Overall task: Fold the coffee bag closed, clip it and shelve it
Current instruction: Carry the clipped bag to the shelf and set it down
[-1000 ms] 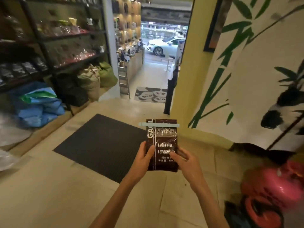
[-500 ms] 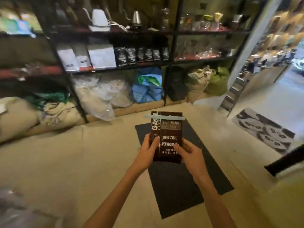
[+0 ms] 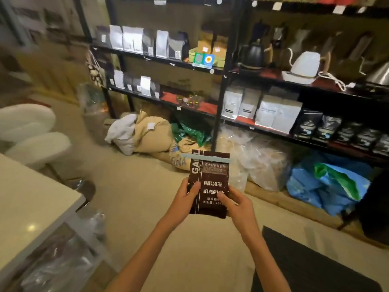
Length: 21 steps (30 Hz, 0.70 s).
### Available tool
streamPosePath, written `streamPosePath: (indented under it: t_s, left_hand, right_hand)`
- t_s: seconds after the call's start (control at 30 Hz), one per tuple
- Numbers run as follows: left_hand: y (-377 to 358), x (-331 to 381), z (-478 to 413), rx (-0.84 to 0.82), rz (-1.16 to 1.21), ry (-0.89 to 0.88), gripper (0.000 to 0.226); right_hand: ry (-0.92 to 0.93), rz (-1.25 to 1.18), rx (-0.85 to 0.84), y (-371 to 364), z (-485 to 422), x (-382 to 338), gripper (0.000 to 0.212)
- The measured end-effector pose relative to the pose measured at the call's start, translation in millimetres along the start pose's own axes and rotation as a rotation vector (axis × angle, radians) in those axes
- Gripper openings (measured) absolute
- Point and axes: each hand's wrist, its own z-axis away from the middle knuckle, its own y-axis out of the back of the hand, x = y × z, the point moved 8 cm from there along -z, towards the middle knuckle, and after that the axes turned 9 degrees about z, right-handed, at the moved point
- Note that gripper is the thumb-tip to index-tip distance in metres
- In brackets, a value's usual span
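Shelves [image 3: 263, 127] now ahead, coffee bag [image 3: 207, 182] upright (clipped)

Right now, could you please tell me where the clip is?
In the head view, the pale blue clip sits across the top of the coffee bag, held centre-frame by both hands, in front of the shelves.

Two bare forearms rise from the lower edge of the head view, each ending in a bare hand. The left hand [image 3: 185, 197] wears no glove, ring or band that can be seen, and its forearm shows no sleeve or cuff along its whole visible length. The right hand [image 3: 239, 207] is likewise ungloved, with nothing worn at the wrist and no sleeve up to the frame's edge. Both forearms look slender and smooth. The fingernails look short and plain, though slight blur hides finer detail.
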Motion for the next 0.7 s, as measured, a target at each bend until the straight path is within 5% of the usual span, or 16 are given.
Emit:
streamPosePath:
  t_s: [0.27, 0.7]
  left_hand:
    - [141, 43, -204, 0.225, 0.010, -0.065, 0.034]
    - [408, 156, -529, 0.330, -0.042, -0.084, 0.051]
  right_hand:
    - [0.004, 0.016, -0.257, -127, -259, -28, 0.026]
    - [-0.022, -0.071, -0.411, -380, -626, -112, 0.024]
